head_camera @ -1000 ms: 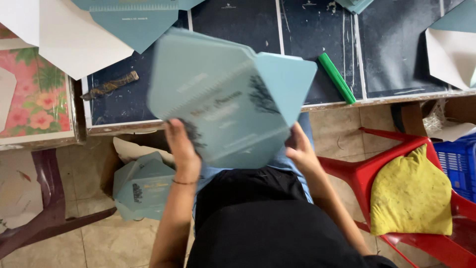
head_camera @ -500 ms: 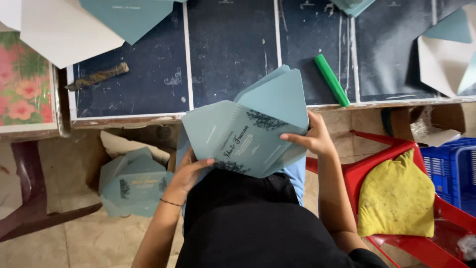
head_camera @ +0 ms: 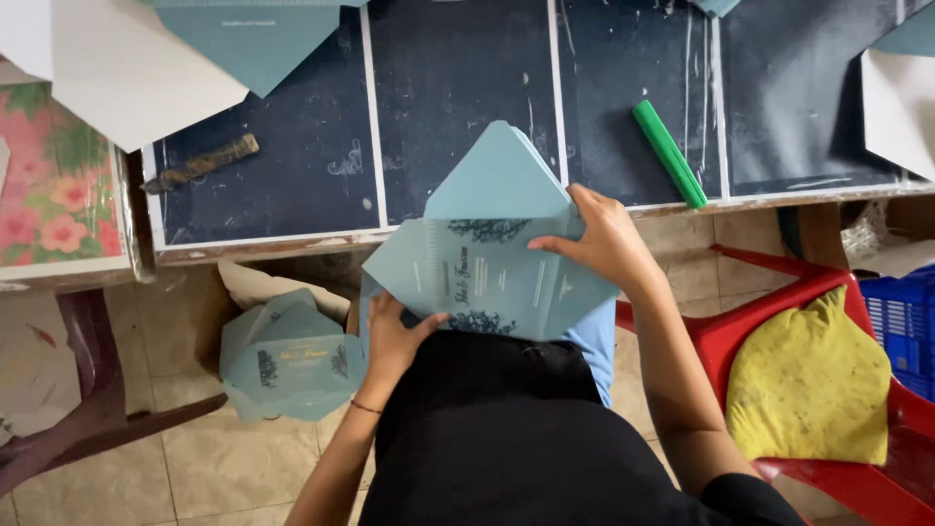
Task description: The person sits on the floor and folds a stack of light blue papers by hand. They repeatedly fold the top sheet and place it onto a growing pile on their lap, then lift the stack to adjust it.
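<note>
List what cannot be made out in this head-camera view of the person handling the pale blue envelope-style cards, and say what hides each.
- Lower part of the blue card stack: covered by the left hand and the person's black top.
- How many cards it holds: they overlap.
- Blue crate: cut off by the right edge.
- Floor pile of blue cards: count unclear, stacked.
- Right hand fingertips: tucked behind the flap.

You face a dark worktable crossed by pale lines, its worn front edge nearest you. On it, a green stick lies at an angle on the right, and a rusty tool on the left. White and teal sheets overlap the far left corner. Down on the tiled floor to your left sits a stack of teal envelopes.
</note>
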